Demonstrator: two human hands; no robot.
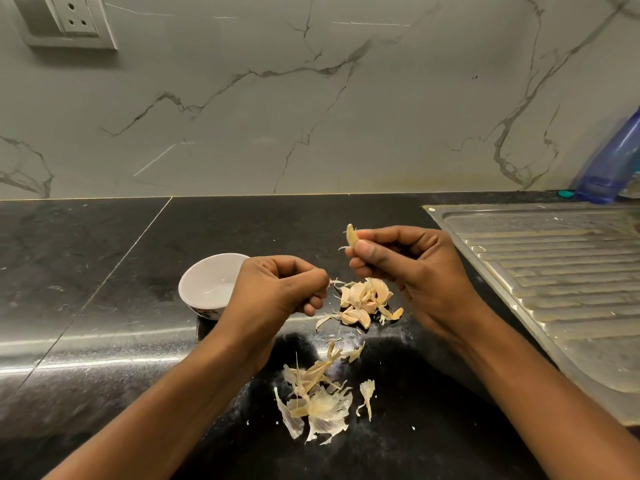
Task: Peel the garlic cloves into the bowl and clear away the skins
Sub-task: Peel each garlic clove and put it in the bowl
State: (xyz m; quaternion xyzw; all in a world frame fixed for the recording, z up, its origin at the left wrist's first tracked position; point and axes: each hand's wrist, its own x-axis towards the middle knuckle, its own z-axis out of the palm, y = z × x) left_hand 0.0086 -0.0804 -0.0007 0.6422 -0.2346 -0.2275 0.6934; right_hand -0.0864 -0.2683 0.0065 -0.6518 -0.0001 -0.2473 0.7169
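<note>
- Closest to the person, a heap of dry garlic skins (315, 403) lies on the black stone counter (104, 271). The skins are thin, pale and papery, and some small bits lie loose around the heap.
- A little farther back there is a small pile of garlic cloves (363, 299) on the counter, between the two hands. They have their skin on.
- The left hand (277, 285) is just left of that pile. Its fingers are curled in, and its fingertips pinch a thin strip of skin (335, 281).
- The right hand (408, 265) is up above the pile, on the right. Its thumb and fingers are curled around one garlic clove (351, 235), and the top of the clove pokes up out of the hand.
- The hands are near each other but do not touch.
- A small white bowl (207, 282) stands on the counter just behind the left hand. The hand hides its right edge.
- On the right is a steel sink drainboard (554, 271) with ridges.
- Behind it, in the far right corner, stands a blue plastic bottle (613, 161), with a small teal cap (565, 194) beside it.
- The wall (311, 98) at the back is grey marble with dark veins.
- A white switch and socket plate (65, 20) sits high on the left of the wall.
</note>
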